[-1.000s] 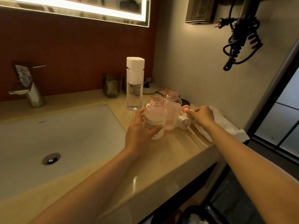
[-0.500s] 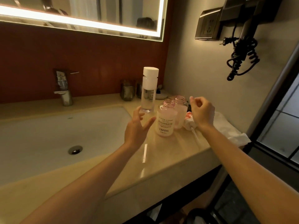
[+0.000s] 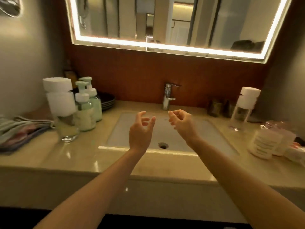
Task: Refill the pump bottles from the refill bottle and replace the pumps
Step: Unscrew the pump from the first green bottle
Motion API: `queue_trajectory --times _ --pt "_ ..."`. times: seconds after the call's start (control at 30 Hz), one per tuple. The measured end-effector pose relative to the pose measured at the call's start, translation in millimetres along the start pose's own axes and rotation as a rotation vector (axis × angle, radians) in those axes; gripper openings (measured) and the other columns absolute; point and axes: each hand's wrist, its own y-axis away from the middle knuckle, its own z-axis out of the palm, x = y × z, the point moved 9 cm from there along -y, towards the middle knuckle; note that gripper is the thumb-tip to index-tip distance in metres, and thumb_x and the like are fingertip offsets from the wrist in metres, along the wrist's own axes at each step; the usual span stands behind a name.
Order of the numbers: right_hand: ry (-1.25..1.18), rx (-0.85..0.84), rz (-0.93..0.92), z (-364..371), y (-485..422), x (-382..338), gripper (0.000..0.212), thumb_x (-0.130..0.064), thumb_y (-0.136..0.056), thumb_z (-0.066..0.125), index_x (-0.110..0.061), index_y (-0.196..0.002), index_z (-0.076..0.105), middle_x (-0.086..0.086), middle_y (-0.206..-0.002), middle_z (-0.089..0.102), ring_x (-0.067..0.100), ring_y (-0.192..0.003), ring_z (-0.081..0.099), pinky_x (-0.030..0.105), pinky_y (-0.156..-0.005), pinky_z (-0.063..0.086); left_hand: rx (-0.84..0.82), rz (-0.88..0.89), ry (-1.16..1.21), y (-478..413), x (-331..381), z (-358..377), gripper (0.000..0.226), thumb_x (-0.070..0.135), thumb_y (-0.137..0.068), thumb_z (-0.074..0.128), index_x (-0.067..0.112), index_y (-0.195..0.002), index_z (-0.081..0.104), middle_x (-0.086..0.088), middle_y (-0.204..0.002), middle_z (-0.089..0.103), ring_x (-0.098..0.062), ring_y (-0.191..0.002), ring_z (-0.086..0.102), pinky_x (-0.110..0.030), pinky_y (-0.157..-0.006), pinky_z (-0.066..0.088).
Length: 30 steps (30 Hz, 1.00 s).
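Note:
Two pink pump bottles [image 3: 264, 142] stand without pumps at the right end of the counter, blurred. A tall clear bottle with a white cap [image 3: 242, 109] stands behind them. At the left stand two green pump bottles [image 3: 85, 109] with pumps on, beside another tall clear bottle with a white cap [image 3: 61, 109]. My left hand [image 3: 141, 129] and my right hand [image 3: 181, 123] hover over the sink, fingers loosely curled, holding nothing.
The white sink basin [image 3: 206, 138] with its drain [image 3: 163, 145] sits in the middle of the beige counter [image 3: 49, 156]. A chrome tap [image 3: 168, 96] stands behind it. Folded towels [image 3: 18, 131] lie far left. Dark plates [image 3: 107, 100] are stacked behind the green bottles.
The view has swung left from the pink bottles to the sink centre. My left hand let go of the pink bottle, and both hands moved over the basin, empty.

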Motion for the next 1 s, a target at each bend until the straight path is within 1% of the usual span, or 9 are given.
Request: queue_trajectory --times 0.17,0.3,0.37,0.43,0.57,0.7,0.87,0.93,1.0 --pt "-0.167 -0.238 0.02 121 4 -33 0.017 -0.034 -0.093 0.049 -0.019 -0.089 0.058 0.0 -0.082 0.061 0.015 -0.08 0.059 0.026 -0.071 0.049 0.269 -0.12 -0.084 -5 -61 -123 0.041 0.036 -0.089 0.058 0.015 -0.122 0.047 -0.002 -0.107 0.063 -0.014 -0.092 0.059 -0.023 -0.074 0.044" --pt "-0.229 -0.352 0.017 184 5 -57 0.02 -0.032 -0.093 0.051 -0.014 -0.092 0.061 0.001 -0.081 0.062 0.014 -0.077 0.058 0.031 -0.073 0.049 0.432 -0.213 -0.133 -3 -95 -198 0.036 0.03 -0.087 0.061 0.015 -0.117 0.05 0.0 -0.106 0.06 -0.015 -0.093 0.057 -0.028 -0.076 0.045" --pt "-0.252 -0.389 0.029 207 4 -62 0.021 -0.032 -0.093 0.05 -0.014 -0.096 0.061 0.001 -0.082 0.062 0.014 -0.078 0.058 0.029 -0.072 0.049 0.375 -0.248 -0.132 -9 -110 -209 0.029 0.028 -0.088 0.06 0.015 -0.113 0.054 -0.003 -0.105 0.063 -0.018 -0.096 0.06 -0.027 -0.077 0.045" --pt "-0.271 -0.4 0.039 223 2 -64 0.022 -0.031 -0.094 0.05 -0.013 -0.098 0.061 0.001 -0.082 0.062 0.014 -0.077 0.058 0.025 -0.068 0.048 0.244 -0.273 -0.131 -19 -120 -200 0.033 0.028 -0.089 0.058 0.014 -0.119 0.055 -0.005 -0.113 0.063 -0.017 -0.103 0.059 -0.024 -0.08 0.043" --pt "-0.278 -0.413 0.046 238 -9 -57 0.02 -0.03 -0.093 0.051 -0.013 -0.095 0.061 0.002 -0.081 0.062 0.014 -0.076 0.058 0.023 -0.066 0.046 0.096 -0.294 -0.103 -43 -126 -168 0.051 0.028 -0.093 0.052 0.015 -0.14 0.037 -0.006 -0.138 0.049 -0.019 -0.125 0.046 -0.025 -0.094 0.037" --pt "-0.261 -0.407 0.049 241 -25 -46 0.021 -0.03 -0.093 0.05 -0.013 -0.098 0.061 0.001 -0.082 0.062 0.013 -0.077 0.059 0.024 -0.07 0.048 0.157 -0.296 -0.188 -57 -137 -158 0.053 0.029 -0.095 0.049 0.014 -0.143 0.031 -0.008 -0.141 0.045 -0.021 -0.129 0.043 -0.033 -0.103 0.038" --pt "-0.267 -0.422 0.064 249 -35 -33 0.02 -0.029 -0.094 0.05 -0.012 -0.097 0.061 0.002 -0.082 0.062 0.014 -0.077 0.059 0.029 -0.074 0.049 0.239 -0.245 -0.374 -64 -149 -161 0.058 0.026 -0.093 0.052 0.016 -0.144 0.028 -0.006 -0.141 0.045 -0.023 -0.126 0.046 -0.041 -0.102 0.043" --pt "-0.27 -0.414 0.078 250 -39 -28 0.021 -0.029 -0.094 0.05 -0.012 -0.098 0.061 0.002 -0.081 0.062 0.014 -0.077 0.058 0.027 -0.072 0.048 0.242 -0.26 -0.373 -68 -154 -161 0.064 0.028 -0.09 0.057 0.016 -0.144 0.026 -0.006 -0.144 0.041 -0.022 -0.129 0.042 -0.04 -0.103 0.041" --pt "-0.268 -0.42 0.084 251 -40 -24 0.021 -0.029 -0.094 0.05 -0.012 -0.098 0.061 0.002 -0.082 0.062 0.014 -0.077 0.058 0.025 -0.07 0.047 0.231 -0.319 -0.338 -72 -158 -157 0.078 0.031 -0.086 0.062 0.017 -0.147 0.016 -0.005 -0.15 0.03 -0.022 -0.135 0.034 -0.04 -0.105 0.035"
